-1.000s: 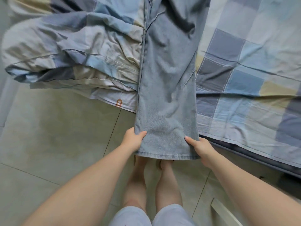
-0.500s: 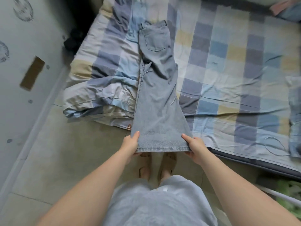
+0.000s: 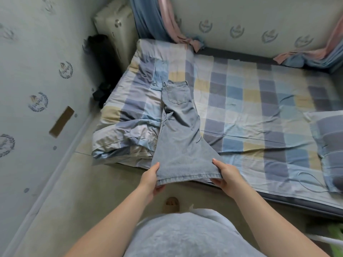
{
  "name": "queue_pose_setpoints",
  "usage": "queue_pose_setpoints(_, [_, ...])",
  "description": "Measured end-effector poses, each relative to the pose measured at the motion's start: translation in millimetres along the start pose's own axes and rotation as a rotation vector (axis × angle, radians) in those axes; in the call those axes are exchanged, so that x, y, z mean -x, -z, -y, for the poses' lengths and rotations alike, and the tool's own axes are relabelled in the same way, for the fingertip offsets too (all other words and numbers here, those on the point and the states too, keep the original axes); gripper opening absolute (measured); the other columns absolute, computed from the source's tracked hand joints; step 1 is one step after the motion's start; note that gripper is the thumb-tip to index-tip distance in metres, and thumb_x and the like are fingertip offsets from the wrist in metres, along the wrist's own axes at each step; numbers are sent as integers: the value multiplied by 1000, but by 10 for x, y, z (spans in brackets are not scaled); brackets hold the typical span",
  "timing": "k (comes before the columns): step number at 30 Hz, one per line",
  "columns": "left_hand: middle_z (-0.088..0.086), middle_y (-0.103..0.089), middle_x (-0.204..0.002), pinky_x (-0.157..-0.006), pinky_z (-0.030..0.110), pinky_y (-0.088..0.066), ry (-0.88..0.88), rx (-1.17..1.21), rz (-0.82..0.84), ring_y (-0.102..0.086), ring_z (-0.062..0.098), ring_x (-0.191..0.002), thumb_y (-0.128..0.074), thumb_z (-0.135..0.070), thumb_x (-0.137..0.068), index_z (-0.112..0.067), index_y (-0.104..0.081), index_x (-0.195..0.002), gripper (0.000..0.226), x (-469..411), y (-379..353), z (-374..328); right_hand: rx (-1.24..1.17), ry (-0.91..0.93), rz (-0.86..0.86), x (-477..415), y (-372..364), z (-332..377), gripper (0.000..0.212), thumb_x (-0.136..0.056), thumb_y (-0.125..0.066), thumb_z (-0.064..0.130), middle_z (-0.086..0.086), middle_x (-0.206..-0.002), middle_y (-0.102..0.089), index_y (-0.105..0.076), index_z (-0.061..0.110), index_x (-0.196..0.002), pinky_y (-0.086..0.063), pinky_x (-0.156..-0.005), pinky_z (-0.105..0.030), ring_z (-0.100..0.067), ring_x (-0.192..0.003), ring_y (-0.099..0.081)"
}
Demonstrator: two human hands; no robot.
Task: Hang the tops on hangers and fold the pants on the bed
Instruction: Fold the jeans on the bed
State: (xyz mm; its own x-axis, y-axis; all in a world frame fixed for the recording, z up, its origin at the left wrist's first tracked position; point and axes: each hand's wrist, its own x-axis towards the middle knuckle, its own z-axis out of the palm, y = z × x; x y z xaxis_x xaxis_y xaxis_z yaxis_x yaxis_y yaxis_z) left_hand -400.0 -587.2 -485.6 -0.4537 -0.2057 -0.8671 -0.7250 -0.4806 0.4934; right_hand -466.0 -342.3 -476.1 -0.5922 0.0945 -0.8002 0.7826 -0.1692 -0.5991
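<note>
**Denim jeans (image 3: 178,130) stretched off the edge of the bed (image 3: 259,101)**

One pair of jeans, pale blue denim, lies lengthwise on the bed with one leg folded over the other. The waistband is at the far end and a single back pocket faces up. The wide hem reaches past the near edge of the mattress and is raised off it.

The left hand (image 3: 151,179) grips the left corner of the hem, thumb on top and fingers curled underneath. The right hand (image 3: 227,176) grips the right corner the same way.

The bed bears three cloth things. These are the jeans, one bunched quilt (image 3: 128,132) lying against their left side, and one pillow (image 3: 328,145) at the right, well apart from them. Sheet, quilt and pillow share a wrinkled check of blue, grey, yellow and white squares.

One thin cable (image 3: 308,180) loops on the sheet near the pillow. Blue and pink curtains (image 3: 157,21) hang along the far wall. The floor (image 3: 92,191) is pale tile.
</note>
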Motion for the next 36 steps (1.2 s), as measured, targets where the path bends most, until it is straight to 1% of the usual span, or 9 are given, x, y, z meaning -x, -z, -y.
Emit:
queue_pose_setpoints(5, [1, -75, -91, -60, 29, -54, -18, -40, 1, -68, 20, -78, -59, -43, -97, -20, -68, -102, 26, 213, 145, 289, 14, -10, 31, 248, 168, -368, 25, -92, -70, 24, -8, -101, -72, -66, 10, -112, -54, -63, -33, -23, -89, -68])
queue_pose_setpoints(10, [0, -73, -86, -62, 29, -53, 22, -103, -52, -66, 19, -76, -59, -42, -97, -20, -67, -98, 24, 469, 383, 883, 33, -65, 24, 487, 441, -1004, 24, -94, -68, 23, -8, -102, -72, -67, 10, -114, -55, -68, -34, -23, -87, -67])
queue_pose_setpoints(13, [0, -70, -86, -66, 31, -53, 94, -128, -90, -64, 20, -77, -59, -41, -97, -21, -65, -95, 21, 626, 564, 1326, 30, -128, 18, 630, 609, -1461, 21, -94, -67, 22, -6, -96, -72, -67, 10, -111, -55, -63, -31, -21, -80, -67])
queue_pose_setpoints(16, [1, -69, -86, -63, 30, -51, 173, -153, -113, -63, 20, -76, -58, -40, -97, -20, -64, -96, 21, 792, 771, 1676, 22, -215, 3, 839, 744, -1924, 18, -93, -68, 22, -4, -85, -74, -67, 12, -108, -55, -61, -30, -20, -74, -67])
queue_pose_setpoints(19, [4, -70, -96, -64, 31, -52, 197, -168, -111, -63, 21, -82, -59, -40, -97, -19, -64, -104, 22, 875, 928, 1837, 9, -258, 7, 1017, 820, -2201, 15, -93, -68, 23, -2, -74, -75, -67, 12, -104, -54, -60, -30, -19, -69, -68])
queue_pose_setpoints(23, [3, -70, -87, -64, 32, -51, 169, -146, -106, -63, 20, -78, -59, -38, -97, -19, -64, -100, 19, 902, 949, 1784, 11, -233, 12, 1083, 791, -2173, 14, -93, -69, 22, -3, -72, -74, -67, 11, -101, -55, -56, -29, -18, -65, -68])
queue_pose_setpoints(26, [2, -71, -89, -65, 33, -51, 144, -100, -88, -65, 20, -79, -58, -37, -97, -19, -64, -101, 19, 850, 916, 1646, 6, -196, 11, 1057, 699, -2013, 14, -93, -69, 22, -3, -72, -74, -68, 11, -101, -56, -55, -29, -18, -66, -68])
queue_pose_setpoints(31, [1, -67, -67, -58, 30, -49, 179, -9, -45, -57, 17, -59, -58, -35, -96, -18, -64, -90, 19, 641, 842, 1312, -8, -174, -12, 910, 495, -1698, 11, -93, -69, 21, -3, -64, -71, -66, 10, -94, -56, -52, -28, -15, -51, -67])
queue_pose_setpoints(36, [-1, -61, -66, -60, 30, -49, 153, 23, -52, -54, 15, -60, -60, -34, -94, -20, -61, -82, 19, 198, 629, 672, -26, -152, -28, 558, 133, -1196, 11, -96, -65, 24, -2, -73, -72, -68, 13, -95, -52, -62, -32, -20, -70, -65])
